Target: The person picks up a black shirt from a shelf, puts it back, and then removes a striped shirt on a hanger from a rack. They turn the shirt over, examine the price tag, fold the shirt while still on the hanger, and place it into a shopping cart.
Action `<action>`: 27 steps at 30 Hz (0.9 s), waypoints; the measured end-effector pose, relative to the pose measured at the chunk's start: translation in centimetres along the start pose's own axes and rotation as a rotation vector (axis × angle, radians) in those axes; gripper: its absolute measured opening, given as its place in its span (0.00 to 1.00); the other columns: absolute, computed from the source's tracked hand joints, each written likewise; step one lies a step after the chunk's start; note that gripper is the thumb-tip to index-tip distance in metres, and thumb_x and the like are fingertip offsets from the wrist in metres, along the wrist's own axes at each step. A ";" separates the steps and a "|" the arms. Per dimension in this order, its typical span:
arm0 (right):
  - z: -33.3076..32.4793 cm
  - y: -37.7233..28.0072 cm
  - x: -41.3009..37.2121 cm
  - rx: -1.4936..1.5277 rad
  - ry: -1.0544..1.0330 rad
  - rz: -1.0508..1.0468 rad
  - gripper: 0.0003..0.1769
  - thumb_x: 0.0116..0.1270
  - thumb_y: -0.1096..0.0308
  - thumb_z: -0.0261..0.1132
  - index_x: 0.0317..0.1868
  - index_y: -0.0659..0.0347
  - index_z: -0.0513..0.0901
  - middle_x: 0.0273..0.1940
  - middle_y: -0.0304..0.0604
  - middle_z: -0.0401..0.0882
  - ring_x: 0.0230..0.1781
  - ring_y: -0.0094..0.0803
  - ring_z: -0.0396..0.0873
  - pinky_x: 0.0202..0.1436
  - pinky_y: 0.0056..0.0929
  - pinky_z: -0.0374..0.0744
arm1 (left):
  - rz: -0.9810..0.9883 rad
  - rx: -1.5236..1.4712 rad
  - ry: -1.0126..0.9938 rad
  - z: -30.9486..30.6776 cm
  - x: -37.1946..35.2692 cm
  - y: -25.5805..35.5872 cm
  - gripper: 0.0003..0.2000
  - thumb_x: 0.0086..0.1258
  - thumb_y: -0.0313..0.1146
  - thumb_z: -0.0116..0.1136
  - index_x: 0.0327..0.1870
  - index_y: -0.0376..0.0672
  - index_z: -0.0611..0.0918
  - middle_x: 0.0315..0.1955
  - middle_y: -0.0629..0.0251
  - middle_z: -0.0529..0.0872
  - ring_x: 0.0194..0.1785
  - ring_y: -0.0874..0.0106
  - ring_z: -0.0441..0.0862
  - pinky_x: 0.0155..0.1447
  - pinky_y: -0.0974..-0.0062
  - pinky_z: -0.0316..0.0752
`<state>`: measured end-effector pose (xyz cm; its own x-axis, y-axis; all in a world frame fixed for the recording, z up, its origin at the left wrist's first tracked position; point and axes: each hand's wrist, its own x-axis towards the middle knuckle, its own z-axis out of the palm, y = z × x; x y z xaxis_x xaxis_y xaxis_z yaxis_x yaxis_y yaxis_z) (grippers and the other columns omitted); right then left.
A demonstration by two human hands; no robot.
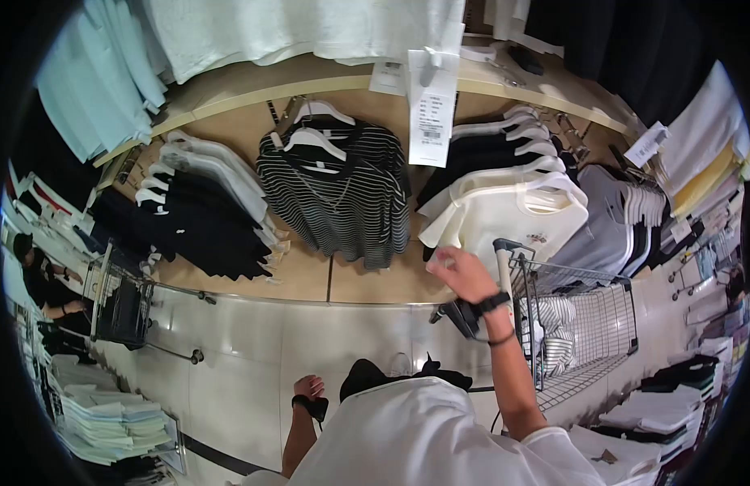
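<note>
My right hand [462,274] is raised in front of the rack, its fingers loosely curved and apart. Its fingertips overlap the sleeve side of a cream T-shirt [504,212], which hangs foremost on a white hanger and has a small chest motif. A watch and a dark strap circle my right wrist. Low at my side hangs my left hand [310,387], with nothing in it and the fingers slightly bent; a black band wraps that wrist. Left of the cream T-shirt, black-and-white striped shirts [342,194] hang on white hangers.
A shopping cart [581,324] holding striped clothing stands right of my right arm. Dark T-shirts [188,223] hang at left, grey ones [606,215] at right. A person [47,279] stands by another cart [123,304]. Folded clothes [115,417] are stacked lower left. A paper tag [431,109] dangles overhead.
</note>
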<state>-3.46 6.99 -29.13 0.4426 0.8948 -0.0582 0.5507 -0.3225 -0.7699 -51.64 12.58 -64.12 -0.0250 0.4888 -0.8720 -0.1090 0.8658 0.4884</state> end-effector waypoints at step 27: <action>17.5 -6.2 25.9 -0.257 0.495 0.170 0.26 0.57 0.49 0.67 0.49 0.62 0.83 0.44 0.58 0.85 0.48 0.55 0.83 0.54 0.49 0.79 | -0.043 -0.342 0.156 -17.0 1.9 -1.0 0.14 0.69 0.39 0.53 0.47 0.38 0.78 0.44 0.56 0.86 0.42 0.58 0.85 0.43 0.57 0.82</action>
<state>-7.80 37.60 -36.96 0.7837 0.5933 0.1839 0.5697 -0.5685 -0.5935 -68.46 10.85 -66.78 -0.1611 0.4081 -0.8986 -0.4377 0.7866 0.4356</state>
